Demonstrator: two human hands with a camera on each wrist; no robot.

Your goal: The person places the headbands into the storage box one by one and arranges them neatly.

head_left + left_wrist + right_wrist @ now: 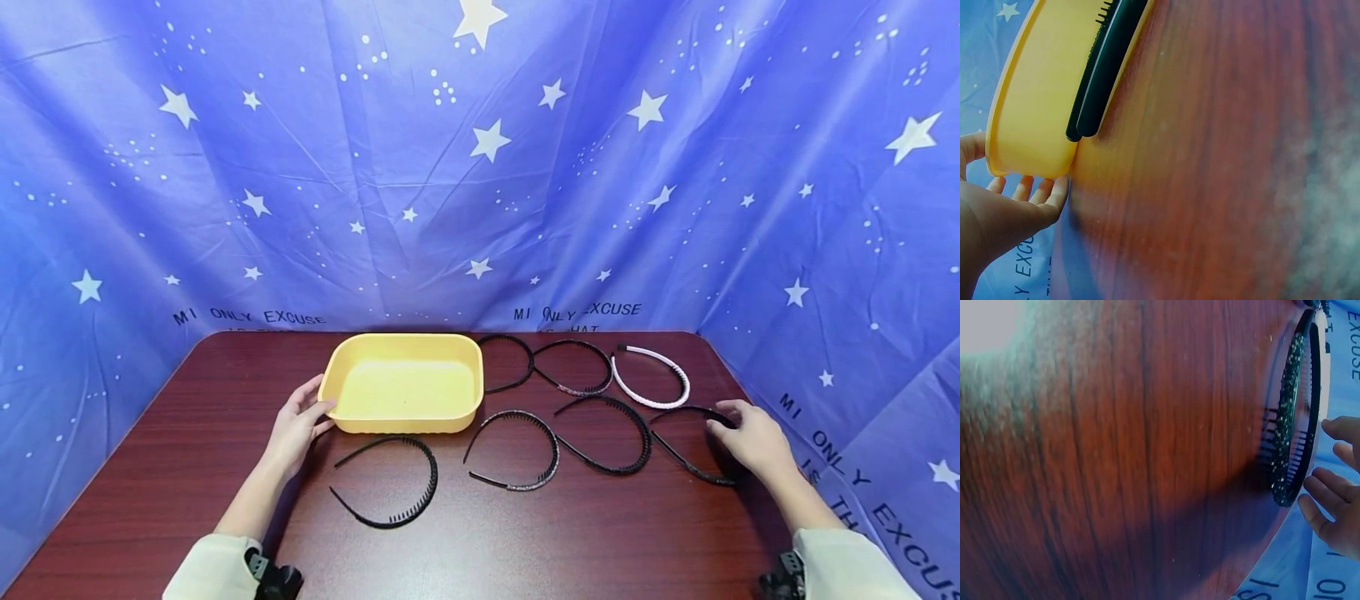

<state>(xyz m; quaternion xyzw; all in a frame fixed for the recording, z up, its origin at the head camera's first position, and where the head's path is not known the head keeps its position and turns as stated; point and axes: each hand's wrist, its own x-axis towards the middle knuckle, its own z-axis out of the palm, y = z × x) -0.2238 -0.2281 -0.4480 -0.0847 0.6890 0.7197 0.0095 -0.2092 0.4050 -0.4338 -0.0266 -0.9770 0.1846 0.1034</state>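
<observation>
At the left end of a yellow plastic tray [408, 414], my left hand [294, 429] grips the rim and end wall; its fingertips [1059, 187] press the outside in the left wrist view. My right hand [753, 437] hovers at the far-right black headband [693, 468]. Glitter covers that headband's outer face [1284, 419] in the right wrist view. Its fingers are loosely spread close to the band, not curled round it; whether they touch it is unclear. In front of the tray lies a toothed black headband [433, 479].
Right of the tray lie a glittery headband [555, 462], a black headband [647, 442], a white headband [637, 394], a pink-and-black headband [592, 389] and a black headband [530, 358]. A starry blue curtain [420, 167] hangs behind the dark red table [525, 550].
</observation>
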